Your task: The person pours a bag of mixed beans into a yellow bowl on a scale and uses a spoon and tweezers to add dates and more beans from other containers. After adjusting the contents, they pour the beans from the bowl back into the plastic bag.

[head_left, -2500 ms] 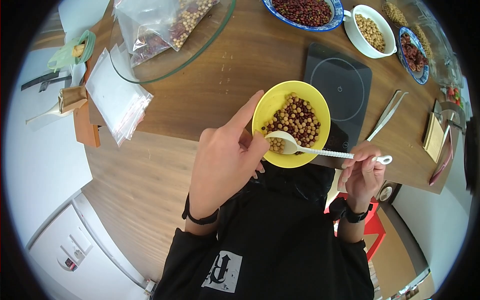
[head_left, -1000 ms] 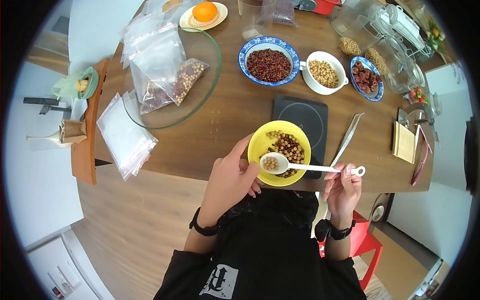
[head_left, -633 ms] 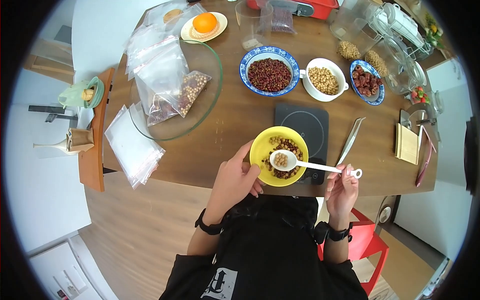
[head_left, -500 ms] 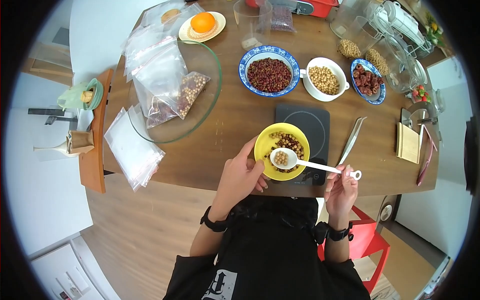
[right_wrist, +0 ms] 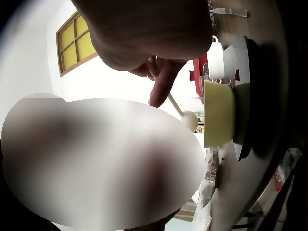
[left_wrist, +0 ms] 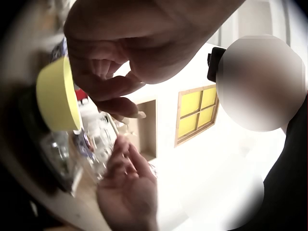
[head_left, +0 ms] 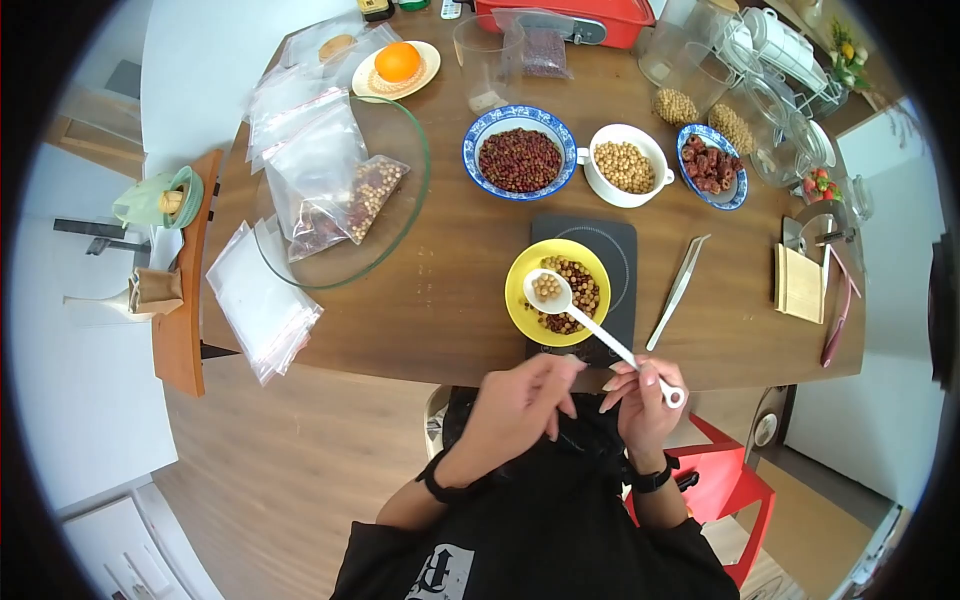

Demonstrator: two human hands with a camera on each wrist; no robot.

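My right hand pinches a white spoon near the ring end of its long handle. The spoon's bowl, with several pale round beans in it, is over the yellow bowl. Inside that yellow bowl are mixed tan and dark red beans; it stands on the black induction cooktop. My left hand is just in front of the bowl, apart from it, fingers loosely bent with nothing between them. In the left wrist view its bent fingers appear near the yellow bowl.
Behind stand a blue-patterned bowl of red beans, a white pot of pale beans and a dish of dried red fruit. Tweezers lie right of the cooktop. Left are a glass dish with filled bags and loose plastic bags.
My left hand has let go of the yellow bowl's rim and drawn back towards the body. The right hand came closer to the body, and the spoon handle now slants more.
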